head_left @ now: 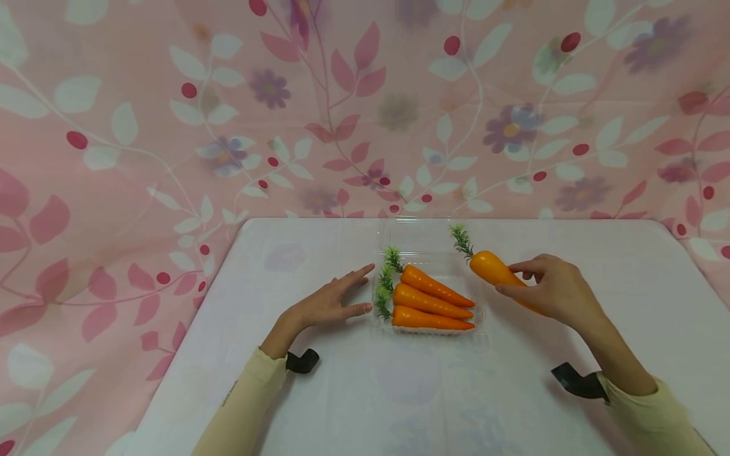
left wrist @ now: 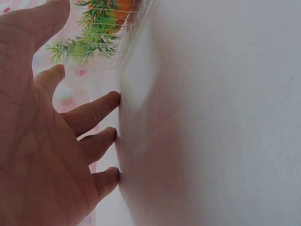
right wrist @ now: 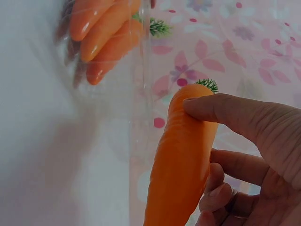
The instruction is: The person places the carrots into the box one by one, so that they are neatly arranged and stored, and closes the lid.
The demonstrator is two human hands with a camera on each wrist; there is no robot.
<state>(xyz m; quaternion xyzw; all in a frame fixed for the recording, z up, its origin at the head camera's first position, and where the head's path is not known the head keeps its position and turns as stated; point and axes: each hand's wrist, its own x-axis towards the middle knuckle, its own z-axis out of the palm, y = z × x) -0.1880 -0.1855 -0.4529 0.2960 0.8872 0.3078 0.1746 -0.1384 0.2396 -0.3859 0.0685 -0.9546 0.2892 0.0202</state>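
My right hand [head_left: 556, 288] pinches a toy-like orange carrot [head_left: 492, 267] between thumb and fingers, its green leafy top pointing away to the upper left. In the right wrist view the thumb lies along this carrot [right wrist: 181, 155] near its leafy end. Three more carrots [head_left: 433, 302] lie side by side in a clear plastic box [head_left: 481, 316], their leaves at the left and tips at the right. Beside the box's left edge, my left hand [head_left: 331, 304] spreads its fingers and holds nothing. Its fingertips [left wrist: 113, 98] rest on the tabletop in the left wrist view.
The box's clear lid [head_left: 419, 234] stands open behind it, near the far edge of the white-covered table [head_left: 342, 392]. A pink floral cloth [head_left: 365, 126] hangs behind the table. A black strap piece [head_left: 578, 382] juts from the right wrist, and another [head_left: 302, 361] from the left.
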